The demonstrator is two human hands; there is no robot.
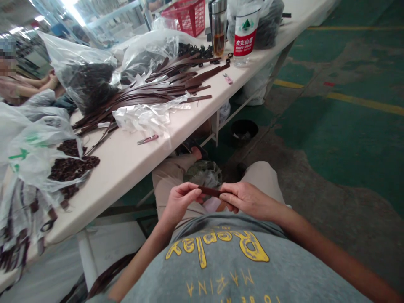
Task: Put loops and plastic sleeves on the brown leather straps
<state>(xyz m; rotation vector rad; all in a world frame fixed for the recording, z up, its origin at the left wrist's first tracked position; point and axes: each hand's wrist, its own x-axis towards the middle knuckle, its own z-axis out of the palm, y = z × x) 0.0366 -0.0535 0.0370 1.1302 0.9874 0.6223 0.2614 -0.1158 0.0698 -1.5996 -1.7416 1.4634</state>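
A short dark brown strap (209, 192) is stretched between my two hands, just above my lap. My left hand (183, 199) pinches one end between thumb and fingers. At the other end, my right hand (241, 197) is closed around it, thumb on top and fingers curled beneath. On the white table in front lies a bundle of long brown straps (151, 92), partly covered by crumpled clear plastic (142, 118). Thread snips (147, 139) rest near the table edge, and a second pair of snips (227, 78) lies farther along.
The white table (126, 168) runs diagonally on my left. It carries bags of dark pieces (91, 80), a glass tumbler (219, 29), a water bottle (245, 35) and a red basket (186, 17). Another person's arms (34, 86) show across it. A black basin (244, 129) sits on the floor.
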